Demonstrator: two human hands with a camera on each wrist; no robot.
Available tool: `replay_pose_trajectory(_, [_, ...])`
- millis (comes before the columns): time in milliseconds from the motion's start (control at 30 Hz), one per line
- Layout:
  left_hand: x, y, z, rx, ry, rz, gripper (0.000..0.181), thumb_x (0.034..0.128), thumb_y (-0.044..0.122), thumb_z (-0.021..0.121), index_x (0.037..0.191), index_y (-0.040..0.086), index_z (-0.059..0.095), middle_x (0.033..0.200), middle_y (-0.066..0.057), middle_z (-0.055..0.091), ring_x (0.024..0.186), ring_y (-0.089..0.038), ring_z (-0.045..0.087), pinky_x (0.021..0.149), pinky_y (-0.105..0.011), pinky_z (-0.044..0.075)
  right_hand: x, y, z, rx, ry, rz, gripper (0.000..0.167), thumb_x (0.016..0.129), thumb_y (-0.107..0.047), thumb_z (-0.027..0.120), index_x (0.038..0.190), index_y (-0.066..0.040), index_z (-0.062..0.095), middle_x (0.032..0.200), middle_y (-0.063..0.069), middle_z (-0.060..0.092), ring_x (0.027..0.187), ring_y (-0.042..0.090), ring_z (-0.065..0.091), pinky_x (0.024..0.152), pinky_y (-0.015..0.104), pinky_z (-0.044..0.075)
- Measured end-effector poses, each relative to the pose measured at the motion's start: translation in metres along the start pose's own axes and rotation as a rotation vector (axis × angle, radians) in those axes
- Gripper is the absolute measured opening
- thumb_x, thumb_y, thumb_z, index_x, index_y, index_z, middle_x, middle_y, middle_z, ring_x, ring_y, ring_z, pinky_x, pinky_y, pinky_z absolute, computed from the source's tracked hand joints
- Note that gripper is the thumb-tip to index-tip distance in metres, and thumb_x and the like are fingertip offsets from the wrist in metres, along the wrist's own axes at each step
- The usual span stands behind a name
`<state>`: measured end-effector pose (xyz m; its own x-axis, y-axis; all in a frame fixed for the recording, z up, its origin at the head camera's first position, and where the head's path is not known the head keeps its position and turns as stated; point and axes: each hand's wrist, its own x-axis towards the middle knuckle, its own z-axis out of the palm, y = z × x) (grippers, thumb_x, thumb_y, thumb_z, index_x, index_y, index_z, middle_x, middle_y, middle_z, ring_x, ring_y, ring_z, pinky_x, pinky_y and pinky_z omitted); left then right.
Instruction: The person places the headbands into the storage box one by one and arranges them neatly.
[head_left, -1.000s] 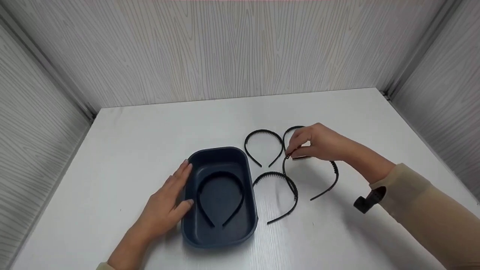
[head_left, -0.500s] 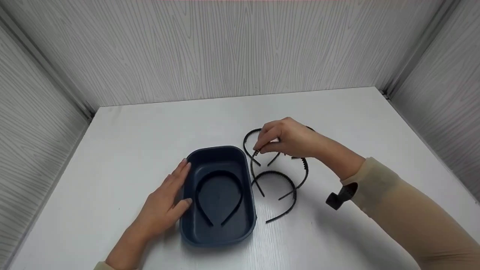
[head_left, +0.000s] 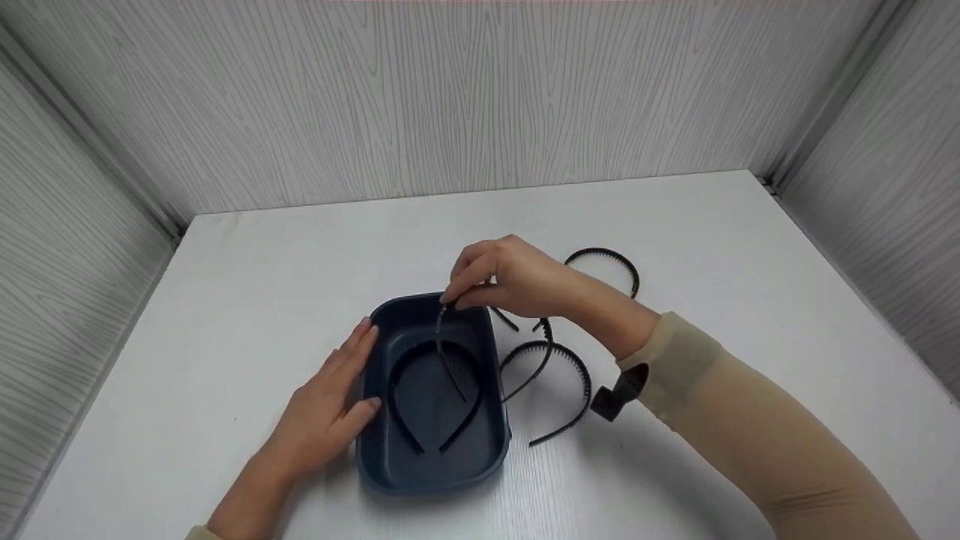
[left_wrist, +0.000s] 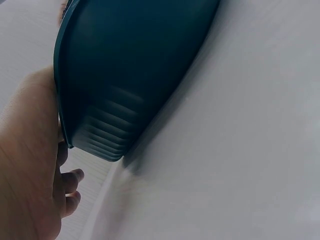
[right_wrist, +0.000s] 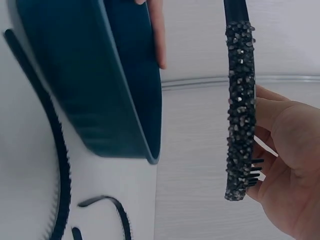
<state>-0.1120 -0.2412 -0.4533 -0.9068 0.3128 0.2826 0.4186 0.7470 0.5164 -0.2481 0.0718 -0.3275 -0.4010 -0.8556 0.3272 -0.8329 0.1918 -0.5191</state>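
My right hand (head_left: 517, 277) pinches a black toothed headband (right_wrist: 241, 110) by the top of its arch, and dark sparkly stones cover its outer face in the right wrist view. One end of it hangs over the inside of a dark blue plastic box (head_left: 367, 457); the other end is outside, past the right rim. Inside the box lies another black headband (head_left: 405, 431), flat, ends toward me. My left hand (head_left: 322, 409) rests along the box's left rim, its fingers fairly straight and touching the wall.
On the white table (head_left: 225, 337), a headband (head_left: 586, 375) lies just right of the box and another headband (head_left: 604, 250) lies farther back. One more is mostly hidden under my right hand. White wood-grain panels (head_left: 450, 97) stand around the table.
My right hand has carried the headband leftward from the right side of the table to over the box. My left hand and the box have hardly moved.
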Motion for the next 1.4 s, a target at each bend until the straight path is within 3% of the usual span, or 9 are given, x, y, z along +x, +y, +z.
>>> replay_pose_trajectory(333, [0.001, 0.001, 0.001, -0.004, -0.014, -0.003, 0.087, 0.0955, 0.02, 0.063, 0.172, 0.022, 0.021, 0.177, 0.006, 0.016, 0.16, -0.018, 0.022, 0.128, -0.05, 0.026, 0.035, -0.007, 0.019, -0.081, -0.061, -0.022, 0.019, 0.1, -0.01, 0.074, 0.116, -0.012, 0.084, 0.112, 0.006, 0.074, 0.107, 0.019, 0.07, 0.097, 0.03, 0.054])
replay_pose_trajectory(500, [0.001, 0.001, 0.001, 0.0, -0.01, -0.009, 0.087, 0.0949, 0.02, 0.063, 0.172, 0.022, 0.022, 0.177, 0.006, 0.016, 0.159, -0.017, 0.024, 0.129, -0.047, 0.024, 0.045, -0.008, 0.03, -0.08, -0.083, -0.05, 0.019, 0.1, -0.009, 0.073, 0.116, -0.012, 0.084, 0.114, 0.007, 0.074, 0.109, 0.02, 0.07, 0.1, 0.029, 0.053])
replay_pose_trajectory(767, [0.0, -0.001, 0.001, -0.005, -0.006, -0.006, 0.089, 0.0949, 0.018, 0.063, 0.172, 0.025, 0.02, 0.177, 0.008, 0.014, 0.159, -0.017, 0.025, 0.129, -0.048, 0.023, 0.053, -0.007, 0.048, -0.044, -0.103, -0.115, 0.018, 0.1, -0.007, 0.073, 0.114, -0.009, 0.084, 0.113, 0.009, 0.075, 0.109, 0.023, 0.069, 0.102, 0.028, 0.051])
replay_pose_trajectory(1400, [0.0, -0.001, -0.001, -0.005, -0.006, 0.006, 0.088, 0.0952, 0.019, 0.063, 0.172, 0.021, 0.02, 0.177, 0.005, 0.017, 0.159, -0.018, 0.025, 0.128, -0.05, 0.026, 0.057, 0.002, 0.072, -0.046, -0.143, -0.086, 0.02, 0.1, -0.008, 0.072, 0.117, -0.009, 0.083, 0.116, 0.008, 0.075, 0.113, 0.022, 0.069, 0.106, 0.026, 0.048])
